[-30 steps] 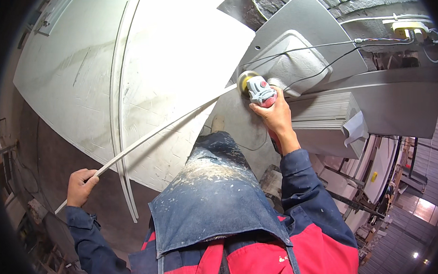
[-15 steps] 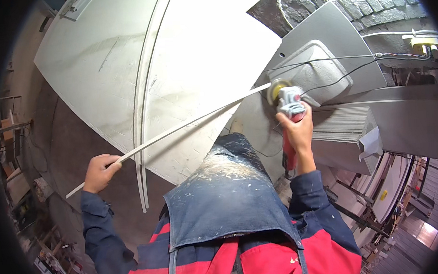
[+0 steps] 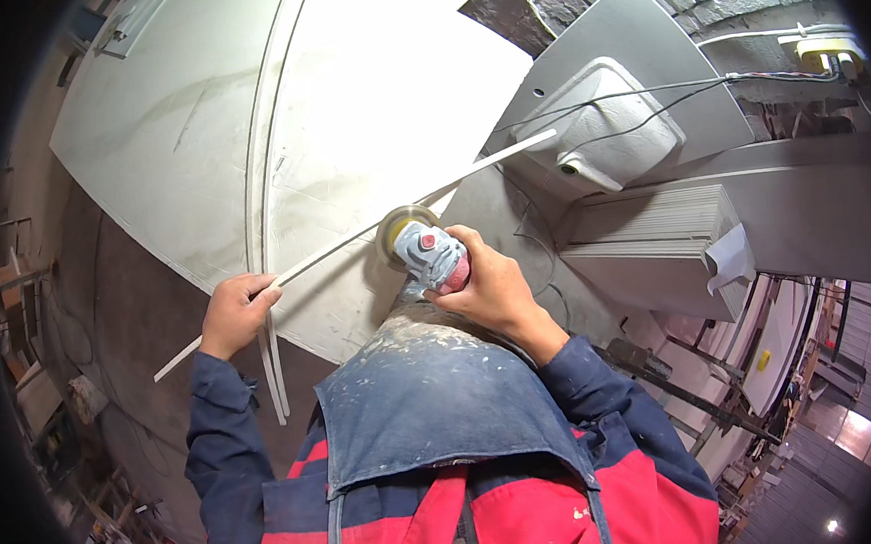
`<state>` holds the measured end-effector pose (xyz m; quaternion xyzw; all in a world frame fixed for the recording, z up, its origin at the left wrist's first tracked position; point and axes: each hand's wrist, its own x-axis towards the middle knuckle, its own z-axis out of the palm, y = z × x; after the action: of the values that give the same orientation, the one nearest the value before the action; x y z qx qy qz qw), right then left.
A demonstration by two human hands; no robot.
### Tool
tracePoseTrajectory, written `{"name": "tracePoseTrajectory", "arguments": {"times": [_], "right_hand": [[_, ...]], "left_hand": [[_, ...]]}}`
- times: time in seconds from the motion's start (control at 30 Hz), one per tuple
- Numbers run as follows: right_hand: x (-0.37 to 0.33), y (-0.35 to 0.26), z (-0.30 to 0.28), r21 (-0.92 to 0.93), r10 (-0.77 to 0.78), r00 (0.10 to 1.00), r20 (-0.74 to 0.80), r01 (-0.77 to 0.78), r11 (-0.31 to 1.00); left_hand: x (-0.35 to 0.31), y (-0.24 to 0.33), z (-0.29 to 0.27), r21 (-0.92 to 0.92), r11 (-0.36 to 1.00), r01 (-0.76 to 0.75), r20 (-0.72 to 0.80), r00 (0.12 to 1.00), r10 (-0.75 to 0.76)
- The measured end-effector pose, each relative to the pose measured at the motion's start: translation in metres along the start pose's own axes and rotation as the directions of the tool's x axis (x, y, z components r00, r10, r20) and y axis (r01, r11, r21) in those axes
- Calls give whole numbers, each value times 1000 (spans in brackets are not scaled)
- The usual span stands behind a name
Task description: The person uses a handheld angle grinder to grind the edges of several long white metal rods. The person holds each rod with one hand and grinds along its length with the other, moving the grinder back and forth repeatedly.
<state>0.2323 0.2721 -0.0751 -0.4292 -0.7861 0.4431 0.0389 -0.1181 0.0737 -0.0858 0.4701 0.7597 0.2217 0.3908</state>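
Observation:
My left hand [image 3: 239,314] is closed round a long, thin white strip [image 3: 339,241] near its lower left end. The strip slants up to the right over the white board and past its edge. In my right hand [image 3: 496,286] is an angle grinder [image 3: 433,255] with a grey head and a red body, its fingers wrapped round it. The grinder's round disc [image 3: 401,232] is at the near side of the strip, about midway along; whether they touch I cannot tell. Two more thin strips [image 3: 262,173] lie across the board, their ends jutting past its near edge.
The large white board [image 3: 148,140] spreads in front of me. At the right stand a white moulded basin [image 3: 611,132] on a grey panel, a stack of white sheets [image 3: 653,234] and a yellow power socket [image 3: 829,51]. Dark cables [image 3: 673,86] run from the socket toward the board.
My right hand has brought the grinder left and nearer me, from the strip's far end to around its middle. My left hand has shifted slightly right and up with the strip.

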Motion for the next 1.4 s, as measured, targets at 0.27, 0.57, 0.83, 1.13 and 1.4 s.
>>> {"name": "tracePoseTrajectory", "arguments": {"times": [0.27,0.57,0.83,1.13,1.4], "right_hand": [[13,25,-12,-35,80,988,-134,-85,996],[25,49,-39,1,216,946,-240,-222,975],[17,60,-41,90,203,913,-354,-183,979],[11,24,-10,26,114,986,-119,-111,993],[25,58,-44,-27,205,938,-279,-221,975]], "left_hand": [[6,-6,-3,55,998,-27,19,999,26],[7,-6,-3,16,1000,-14,19,1000,13],[6,-11,-7,20,999,-35,21,999,35],[-13,-10,-23,-49,999,16,8,1000,-16],[-12,-20,-21,-38,999,23,30,999,-22]]}}
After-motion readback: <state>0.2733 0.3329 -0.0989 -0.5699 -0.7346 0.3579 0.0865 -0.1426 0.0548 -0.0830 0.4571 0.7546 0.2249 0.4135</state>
